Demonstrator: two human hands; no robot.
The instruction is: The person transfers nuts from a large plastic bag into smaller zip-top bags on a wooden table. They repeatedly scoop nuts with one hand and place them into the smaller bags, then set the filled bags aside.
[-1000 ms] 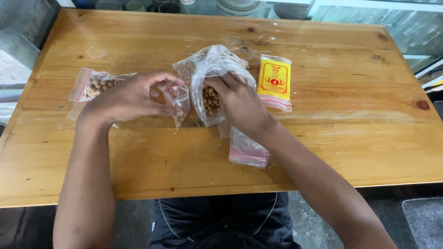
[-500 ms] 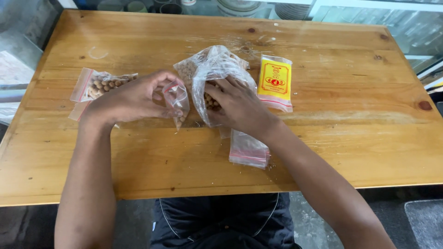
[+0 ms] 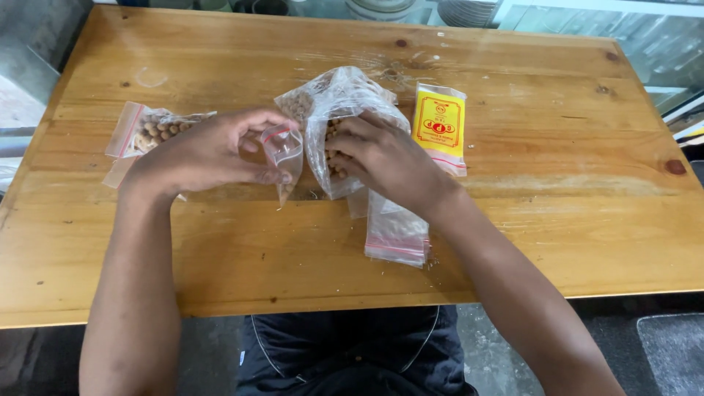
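Here's the left hand (image 3: 209,154), up over the middle of the wooden bench (image 3: 513,220), fingers pinched narrow on a small clear zip bag (image 3: 284,152) with a red seal strip across its mouth; the little bag hangs from the fingertips with its bottom corner pointing down at the wood. Right beside it, nearly touching, sits the big clear bag of brown nuts (image 3: 334,110), crumpled and standing open towards the person. The right hand (image 3: 385,158) is in at its mouth, fingers curled in among the nuts and partly hidden by the plastic, so whether they hold any I cannot tell. Just under that wrist lies a stack of empty small zip bags (image 3: 396,235), flat on the bench, red strips at the near end. Off to the right of the big bag, close against it, lies a yellow packet with red print (image 3: 438,126), flat and slightly tilted. Over on the left edge of the bench, well apart from the big bag and partly behind the left hand, there's a filled small bag of nuts (image 3: 150,130), sealed side to the left, lying on its side.
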